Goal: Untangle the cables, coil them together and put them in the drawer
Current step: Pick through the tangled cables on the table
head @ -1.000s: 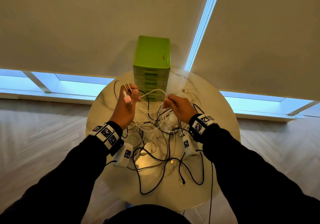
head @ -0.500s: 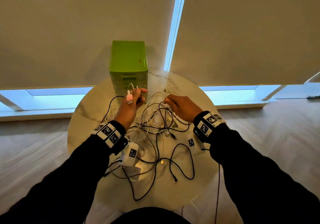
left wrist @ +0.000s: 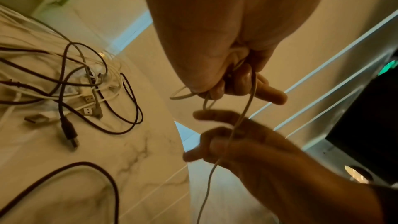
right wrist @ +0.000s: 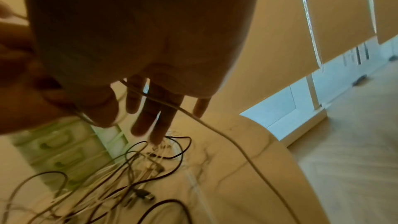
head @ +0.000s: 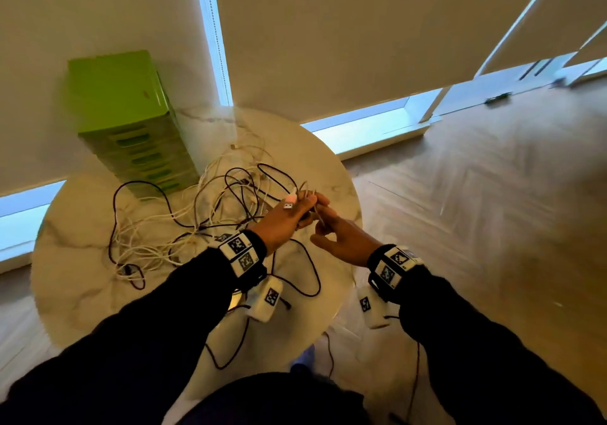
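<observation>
Drawer unit [head: 131, 122]: bright lime green, darker green handle slots. Tabletop [head: 82, 293]: cream-white marble, thin grey veining. Cable tangle [head: 210, 214]: white strands mixed with black strands. USB plug [head: 289, 202] at left hand [head: 289, 217]: pale pink body, silver tip. Cable [left wrist: 241, 118] between hands: off-white. Sleeves [head: 157, 336]: black. Wrist bands [head: 241, 254]: white with black square-code markers. Floor [head: 492, 201]: light wood, herringbone pattern. Blinds [head: 361, 30]: plain beige.
</observation>
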The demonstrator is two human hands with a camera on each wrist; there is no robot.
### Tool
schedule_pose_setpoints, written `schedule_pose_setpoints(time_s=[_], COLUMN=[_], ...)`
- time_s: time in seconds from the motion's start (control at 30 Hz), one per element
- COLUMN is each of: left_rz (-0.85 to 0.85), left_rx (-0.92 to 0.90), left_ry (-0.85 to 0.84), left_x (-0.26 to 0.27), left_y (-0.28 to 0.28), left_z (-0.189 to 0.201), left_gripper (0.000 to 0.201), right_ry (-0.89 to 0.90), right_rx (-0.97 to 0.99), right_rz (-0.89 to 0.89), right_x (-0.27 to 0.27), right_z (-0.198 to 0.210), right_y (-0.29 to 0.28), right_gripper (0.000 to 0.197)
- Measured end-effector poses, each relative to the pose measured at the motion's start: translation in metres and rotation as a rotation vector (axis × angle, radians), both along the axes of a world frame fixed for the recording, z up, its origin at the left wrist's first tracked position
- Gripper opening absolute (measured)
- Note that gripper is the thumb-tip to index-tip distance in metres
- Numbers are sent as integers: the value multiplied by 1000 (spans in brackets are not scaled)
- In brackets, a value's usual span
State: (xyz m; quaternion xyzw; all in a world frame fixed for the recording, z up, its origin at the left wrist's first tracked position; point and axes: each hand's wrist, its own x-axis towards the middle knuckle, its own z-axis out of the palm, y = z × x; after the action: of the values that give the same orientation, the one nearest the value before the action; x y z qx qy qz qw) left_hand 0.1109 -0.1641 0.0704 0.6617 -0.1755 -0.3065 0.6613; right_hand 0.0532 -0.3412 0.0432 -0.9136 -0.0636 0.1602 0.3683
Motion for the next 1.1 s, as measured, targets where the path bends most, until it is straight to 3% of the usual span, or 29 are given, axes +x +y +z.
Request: schedule_pose_setpoints(time_s=[0.1, 0.2, 0.3, 0.37, 0.43, 0.53, 0.63, 0.77, 0.9, 1.1], left_rz=[1, 111, 218, 221, 224, 229, 265, 347, 405, 646], left_rx=[88, 124, 23, -59, -105, -110, -69, -142, -102, -347], left_ry=[-39, -77, -11, 29, 66, 76, 50, 164, 149, 228], left_x=[2, 15, 24, 24, 21, 17, 16, 23, 32, 43], left_y=[0, 14, 29, 35, 36, 36, 43, 62, 86, 101], left_z=[-3, -5, -1, 2, 4, -3, -6, 4, 15, 24], left_gripper=[43, 46, 43, 41, 39, 38, 40, 44, 47, 32], right_ry=[-8, 29, 278, 409, 302, 165, 144, -163, -248, -110], right_rx=[20, -64, -185, -429, -521, -198, 21, 194, 74, -274], right_rz=[-11, -125, -230, -149, -80, 41, 132, -34, -212, -159], right_x=[-10, -16, -19, -17, -7, 13, 27, 32, 38, 36], right_z=[10, -2, -27, -35, -32, -5, 9, 18, 17, -18], right_y=[3, -24, -56, -58, -41, 12, 59, 63, 21, -25], right_gripper=[25, 36, 37, 32, 54, 79, 56, 20, 31, 30])
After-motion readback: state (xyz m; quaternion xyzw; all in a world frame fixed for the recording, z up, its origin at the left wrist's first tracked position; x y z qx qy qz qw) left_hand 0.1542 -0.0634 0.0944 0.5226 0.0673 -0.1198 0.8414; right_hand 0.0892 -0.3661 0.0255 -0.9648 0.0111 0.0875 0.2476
